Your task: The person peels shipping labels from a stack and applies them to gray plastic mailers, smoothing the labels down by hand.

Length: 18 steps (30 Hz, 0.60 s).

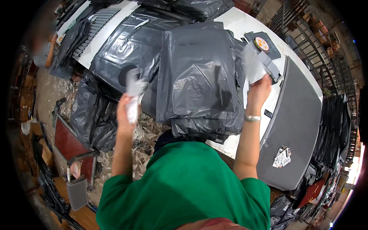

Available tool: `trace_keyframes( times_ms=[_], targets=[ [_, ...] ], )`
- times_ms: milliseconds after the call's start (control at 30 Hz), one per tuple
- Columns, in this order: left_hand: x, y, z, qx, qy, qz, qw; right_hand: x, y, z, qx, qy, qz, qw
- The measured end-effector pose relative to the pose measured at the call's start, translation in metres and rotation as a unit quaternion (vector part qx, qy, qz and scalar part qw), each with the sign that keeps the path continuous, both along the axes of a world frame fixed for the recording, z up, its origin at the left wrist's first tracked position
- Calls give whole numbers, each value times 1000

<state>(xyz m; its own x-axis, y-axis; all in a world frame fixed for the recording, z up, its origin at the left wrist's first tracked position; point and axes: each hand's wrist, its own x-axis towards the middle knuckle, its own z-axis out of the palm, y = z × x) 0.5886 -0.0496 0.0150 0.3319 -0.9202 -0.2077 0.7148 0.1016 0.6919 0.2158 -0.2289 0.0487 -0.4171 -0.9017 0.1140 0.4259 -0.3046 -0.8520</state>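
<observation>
Both hands are raised above a stack of grey poly mailer bags at the near edge of the white bench. The left hand is closed on a white paper strip; the right hand grips a blurred white-and-grey sheet. This looks like peeling or sorting slips mid-packing, so the following move probably calls for steadying both pieces over the top bag.

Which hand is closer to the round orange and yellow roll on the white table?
Right. The right hand is just below the round roll; the left hand is far across the grey bags.
</observation>
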Motion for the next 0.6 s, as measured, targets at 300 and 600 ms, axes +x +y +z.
trace_keyframes(
  times_ms=[300,600],
  targets=[
    [129,162,-181,353,-617,142,689,111,-50,-70,-161,709,157,668],
    [1,-73,-65,91,-65,-30,993,140,-101,-81,-148,820,33,552]
  ],
)
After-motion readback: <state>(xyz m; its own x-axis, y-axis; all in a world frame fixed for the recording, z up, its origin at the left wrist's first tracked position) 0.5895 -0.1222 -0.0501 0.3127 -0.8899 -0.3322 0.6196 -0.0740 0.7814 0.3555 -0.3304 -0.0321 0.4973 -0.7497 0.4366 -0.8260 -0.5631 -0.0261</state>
